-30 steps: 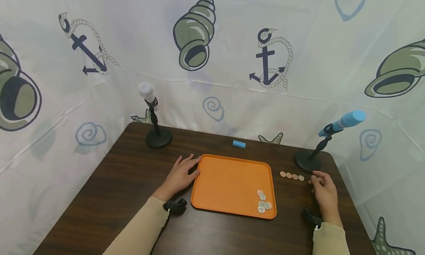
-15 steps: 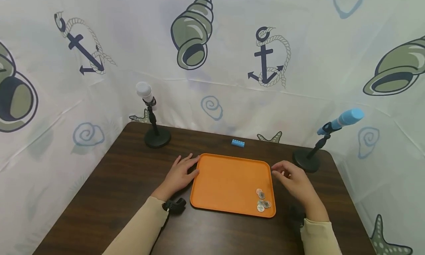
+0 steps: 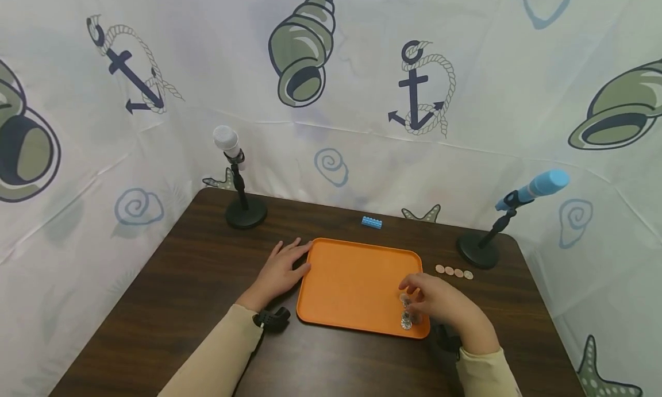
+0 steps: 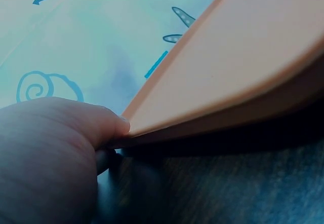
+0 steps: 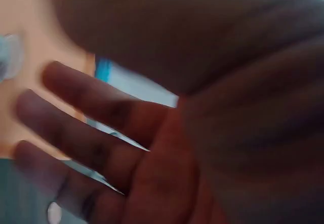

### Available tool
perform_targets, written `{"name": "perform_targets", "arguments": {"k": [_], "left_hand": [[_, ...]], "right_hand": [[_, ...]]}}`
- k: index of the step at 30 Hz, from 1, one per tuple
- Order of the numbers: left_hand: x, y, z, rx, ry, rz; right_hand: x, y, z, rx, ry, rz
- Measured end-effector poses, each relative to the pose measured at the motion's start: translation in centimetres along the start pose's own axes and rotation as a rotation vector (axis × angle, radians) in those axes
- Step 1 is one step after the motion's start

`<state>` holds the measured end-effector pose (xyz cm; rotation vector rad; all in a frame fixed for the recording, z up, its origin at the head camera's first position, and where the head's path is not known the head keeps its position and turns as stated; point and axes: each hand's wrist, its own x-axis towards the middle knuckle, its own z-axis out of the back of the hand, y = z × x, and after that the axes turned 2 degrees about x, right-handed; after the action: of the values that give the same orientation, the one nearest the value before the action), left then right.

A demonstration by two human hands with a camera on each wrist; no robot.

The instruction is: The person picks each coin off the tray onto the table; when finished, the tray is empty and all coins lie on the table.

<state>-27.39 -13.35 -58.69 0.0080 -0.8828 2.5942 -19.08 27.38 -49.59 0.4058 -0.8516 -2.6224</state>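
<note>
An orange tray (image 3: 351, 282) lies on the dark table, with several silver coins (image 3: 405, 324) and a copper-coloured one near its right edge. My left hand (image 3: 279, 276) rests at the tray's left side, fingers spread; in the left wrist view its thumb (image 4: 106, 120) touches the rim. Over the coins in the tray hovers my right hand (image 3: 450, 305), partly covering them. Its fingers are loosely bent, and the right wrist view, blurred, shows nothing held in them. To the right of the tray, a short row of coins (image 3: 449, 270) lies on the table, mostly copper-coloured.
A white microphone (image 3: 227, 141) on a black stand is at the back left. At the back right a blue microphone (image 3: 543, 184) tilts on another stand. A small blue toy brick (image 3: 372, 222) lies behind the tray. A patterned curtain (image 3: 362, 98) hangs behind the table.
My right hand has moved left from the end of the coin row, passing over it, to above the tray's coins. My left hand has stayed at the tray.
</note>
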Motion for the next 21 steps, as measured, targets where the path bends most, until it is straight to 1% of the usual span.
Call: {"name": "perform_targets", "arguments": {"k": [2, 8, 10, 13, 16, 21], "left_hand": [[0.0, 0.0, 0.0, 0.0, -0.001, 0.0], [0.1, 0.1, 0.0, 0.0, -0.004, 0.001], [0.1, 0.1, 0.0, 0.0, -0.006, 0.0], [0.0, 0.1, 0.0, 0.002, -0.005, 0.0], [-0.1, 0.1, -0.1, 0.004, -0.003, 0.002], [0.0, 0.1, -0.1, 0.004, -0.009, -0.003]], "right_hand": [[0.2, -0.4, -0.3, 0.0, 0.034, -0.038], [0.3, -0.8, -0.7, 0.029, 0.052, -0.108], [0.4, -1.0, -0.9, 0.052, 0.068, -0.11], [0.6, -1.4, -1.3, 0.088, 0.099, -0.091], [1.0, -1.9, -1.8, 0.096, 0.124, -0.067], [1.2, -2.5, -2.2, 0.104, 0.11, -0.1]]}}
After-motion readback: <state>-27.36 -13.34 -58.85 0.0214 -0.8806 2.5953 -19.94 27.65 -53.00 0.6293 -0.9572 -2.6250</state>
